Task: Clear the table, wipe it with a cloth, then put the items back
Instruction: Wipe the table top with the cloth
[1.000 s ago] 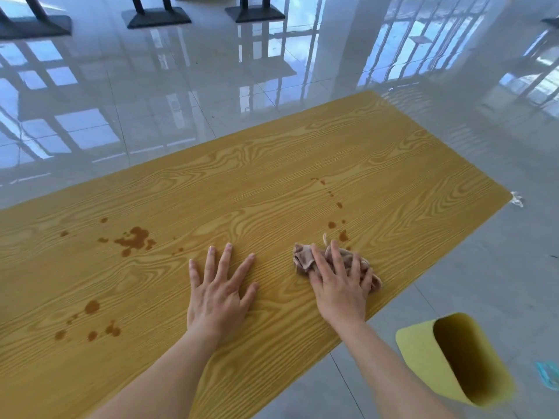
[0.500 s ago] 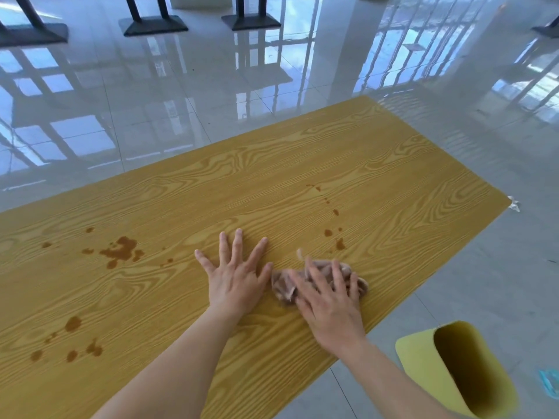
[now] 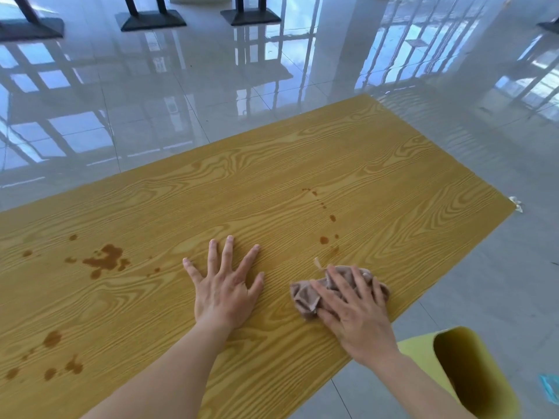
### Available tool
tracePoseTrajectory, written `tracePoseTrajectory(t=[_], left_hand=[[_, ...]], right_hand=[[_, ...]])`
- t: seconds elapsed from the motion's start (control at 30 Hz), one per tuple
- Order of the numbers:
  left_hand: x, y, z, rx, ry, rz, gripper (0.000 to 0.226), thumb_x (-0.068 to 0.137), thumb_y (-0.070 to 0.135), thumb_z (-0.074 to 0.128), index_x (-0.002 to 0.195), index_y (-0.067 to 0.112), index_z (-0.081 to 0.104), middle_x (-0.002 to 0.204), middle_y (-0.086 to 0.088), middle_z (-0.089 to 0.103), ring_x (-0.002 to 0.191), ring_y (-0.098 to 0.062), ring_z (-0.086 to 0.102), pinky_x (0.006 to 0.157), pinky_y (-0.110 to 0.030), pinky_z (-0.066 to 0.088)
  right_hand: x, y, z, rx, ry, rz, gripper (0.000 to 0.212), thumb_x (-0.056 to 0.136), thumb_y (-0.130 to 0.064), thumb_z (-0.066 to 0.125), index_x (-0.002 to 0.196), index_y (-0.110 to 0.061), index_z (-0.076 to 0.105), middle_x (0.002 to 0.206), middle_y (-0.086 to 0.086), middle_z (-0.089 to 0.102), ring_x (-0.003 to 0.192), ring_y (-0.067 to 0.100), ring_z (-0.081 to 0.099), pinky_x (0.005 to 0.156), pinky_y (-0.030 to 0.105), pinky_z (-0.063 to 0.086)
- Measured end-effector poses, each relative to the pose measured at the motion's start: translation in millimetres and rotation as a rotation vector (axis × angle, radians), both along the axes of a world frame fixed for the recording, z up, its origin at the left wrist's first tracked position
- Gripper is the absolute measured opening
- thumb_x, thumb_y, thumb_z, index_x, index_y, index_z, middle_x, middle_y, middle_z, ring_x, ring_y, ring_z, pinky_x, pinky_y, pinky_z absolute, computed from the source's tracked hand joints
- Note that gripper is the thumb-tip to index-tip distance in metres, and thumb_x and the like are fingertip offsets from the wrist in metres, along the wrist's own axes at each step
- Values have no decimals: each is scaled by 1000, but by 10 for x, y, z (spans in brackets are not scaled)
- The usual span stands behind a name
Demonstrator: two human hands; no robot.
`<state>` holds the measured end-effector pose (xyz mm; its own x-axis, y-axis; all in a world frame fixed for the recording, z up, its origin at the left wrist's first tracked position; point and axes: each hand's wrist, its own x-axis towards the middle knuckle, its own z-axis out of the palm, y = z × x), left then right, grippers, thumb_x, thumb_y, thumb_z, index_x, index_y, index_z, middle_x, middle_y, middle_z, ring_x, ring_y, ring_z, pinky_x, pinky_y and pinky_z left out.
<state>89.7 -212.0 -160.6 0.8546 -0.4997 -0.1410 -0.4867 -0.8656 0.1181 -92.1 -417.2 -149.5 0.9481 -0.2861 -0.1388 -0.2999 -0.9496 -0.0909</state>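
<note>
A yellow wood-grain table (image 3: 272, 182) fills the view, with no items on it. My right hand (image 3: 351, 309) presses a crumpled pinkish-brown cloth (image 3: 305, 297) flat on the table near the front edge. My left hand (image 3: 225, 282) lies flat beside it, fingers spread, holding nothing. Brown spill stains (image 3: 106, 258) mark the left part of the table. More brown stains (image 3: 53, 340) lie near the front left. A trail of small brown drops (image 3: 325, 238) runs just beyond the cloth.
A yellow-green bin (image 3: 472, 376) stands on the floor at the lower right, its opening facing me. A scrap of paper (image 3: 515, 204) lies at the table's right corner. Black table bases (image 3: 151, 19) stand on the glossy tiled floor at the back.
My right hand slid the cloth left toward my left hand, then back to the right. The brown drop nearest the cloth has faded. My left hand stays flat on the table.
</note>
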Motion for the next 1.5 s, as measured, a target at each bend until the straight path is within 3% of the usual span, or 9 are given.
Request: tracePoseTrajectory(t=[0.17,0.37,0.57,0.77,1.0,1.17,1.27,1.4,1.5], left_hand=[[14,-9,-5,-9,-8,6,60,89,75,4,146,58,-5,164,3,-7,149,-27,-18,108,-73,-9],[9,-13,17,-13,-7,15,60,89,75,5,146,59,-4,164,4,-7,149,-25,-18,109,-71,-9],[11,-7,6,-12,-7,21,59,89,75,6,146,60,-4,164,4,-6,149,-25,-17,109,-71,-9],[7,-6,21,-4,-5,20,60,89,76,4,145,60,-5,164,6,-7,148,-24,-18,110,-70,-9],[13,-9,35,-15,-2,28,60,88,76,6,145,60,-2,164,6,-4,149,-23,-17,110,-70,-9],[36,-54,50,-8,24,38,60,89,75,11,146,58,6,162,6,2,149,-23,-12,109,-71,-9],[163,-241,115,-52,60,111,54,90,72,17,141,54,20,150,3,14,144,-25,2,106,-78,-1],[185,-360,58,10,24,122,59,91,71,4,147,56,-6,163,1,-8,148,-24,-17,102,-77,-11],[186,-354,56,19,15,120,60,90,71,2,146,56,-9,164,1,-8,148,-25,-18,102,-77,-9]], right_hand=[[578,-456,-29,60,50,-445,53,91,-72,4,140,-63,-13,162,-13,-11,148,34,-12,115,62,-2],[268,-97,-4,-21,1,-37,53,96,-69,13,145,-60,-1,163,-14,-1,149,35,0,115,63,6],[933,-611,-25,73,77,-436,54,90,-72,3,140,-63,-14,162,-12,-12,147,36,-14,114,65,-4],[400,-28,-14,-5,6,6,53,97,-68,18,145,-60,-3,163,-13,-5,149,35,-5,116,63,4],[1185,-587,-2,85,67,-402,52,93,-69,7,141,-62,-13,163,-11,-12,147,38,-14,113,66,-4],[501,-188,6,18,21,80,52,96,-66,14,144,-61,-5,162,-15,-9,148,33,-13,115,62,-3],[496,-643,-13,-14,47,-104,50,93,-70,9,140,-66,-10,161,-16,-13,149,28,-13,116,58,-2],[1121,-1060,-57,67,85,-457,52,91,-72,5,139,-65,-12,162,-12,-14,147,34,-15,114,63,-4],[1349,-880,-32,77,85,-381,53,92,-70,5,141,-62,-13,162,-11,-13,147,37,-14,113,65,-4]])
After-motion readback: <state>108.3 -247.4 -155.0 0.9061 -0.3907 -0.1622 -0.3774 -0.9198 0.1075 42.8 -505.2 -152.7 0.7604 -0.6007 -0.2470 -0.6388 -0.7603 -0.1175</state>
